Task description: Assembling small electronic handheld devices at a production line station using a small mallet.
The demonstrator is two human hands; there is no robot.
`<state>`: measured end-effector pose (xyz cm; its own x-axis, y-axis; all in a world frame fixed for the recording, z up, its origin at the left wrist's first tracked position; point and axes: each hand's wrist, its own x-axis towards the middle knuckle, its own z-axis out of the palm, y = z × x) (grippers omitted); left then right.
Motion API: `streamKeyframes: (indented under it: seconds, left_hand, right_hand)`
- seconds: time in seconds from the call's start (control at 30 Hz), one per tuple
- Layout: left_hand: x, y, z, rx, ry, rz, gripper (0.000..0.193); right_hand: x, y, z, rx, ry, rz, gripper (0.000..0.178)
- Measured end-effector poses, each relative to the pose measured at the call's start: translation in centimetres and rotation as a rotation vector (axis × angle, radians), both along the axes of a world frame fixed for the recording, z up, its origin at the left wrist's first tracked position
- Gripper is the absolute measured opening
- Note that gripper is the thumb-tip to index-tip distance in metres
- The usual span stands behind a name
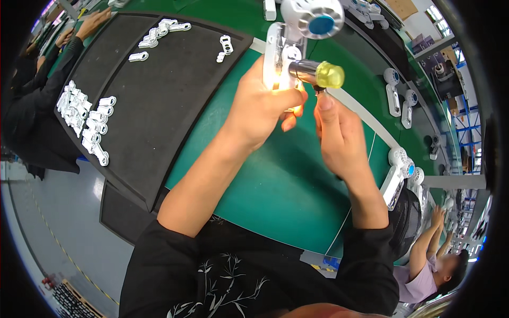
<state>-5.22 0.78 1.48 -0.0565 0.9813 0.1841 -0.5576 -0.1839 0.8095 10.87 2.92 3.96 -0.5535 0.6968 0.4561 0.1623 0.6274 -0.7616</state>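
My left hand [257,103] is wrapped around the body of a white device [273,50] that looks like a handheld fan, with a round slotted head and a blue centre disc. It is held up over the green tabletop [265,175]. My right hand [342,135] is closed on the handle of a small mallet [330,74] with a metal head and a yellow translucent face. The mallet's head lies against or just in front of the device's lower body; I cannot tell if they touch. A bright glow shows around my left fingertips.
On the left, a black foam mat [154,100] carries clusters of small white parts [74,106]. Similar white devices [392,90] lie along the right, with more beside a dark bag-like object [405,217]. Another person's hand [95,22] reaches in at upper left; a person [429,270] sits at lower right.
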Motion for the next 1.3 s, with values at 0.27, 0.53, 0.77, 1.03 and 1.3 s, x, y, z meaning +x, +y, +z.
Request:
streamKeyframes:
  seconds: [0.27, 0.53, 0.77, 1.03, 1.3]
  left_hand:
    - [-0.5, 0.2, 0.1, -0.01, -0.275, -0.032, 0.024]
    - [-0.4, 0.8, -0.3, -0.092, -0.377, 0.0, 0.048]
    - [1.5, 0.2, -1.3, -0.232, -0.102, -0.26, 0.039]
    - [2.8, 0.2, -2.1, -0.209, -0.079, -0.421, 0.044]
    - [3.0, -0.4, -1.1, -0.213, 0.075, -0.333, 0.041]
  right_hand:
    - [1.0, 3.3, -0.6, -0.257, -0.424, -0.338, 0.035]
    - [0.2, 3.5, -1.9, -0.017, -0.444, -0.242, 0.025]
    - [0.3, 2.5, 0.6, 0.204, 0.251, -0.196, 0.05]
    - [0.8, 1.1, 1.7, -0.36, 0.29, -0.204, 0.097]
    - [2.3, 4.1, 1.1, -0.334, 0.335, -0.188, 0.047]
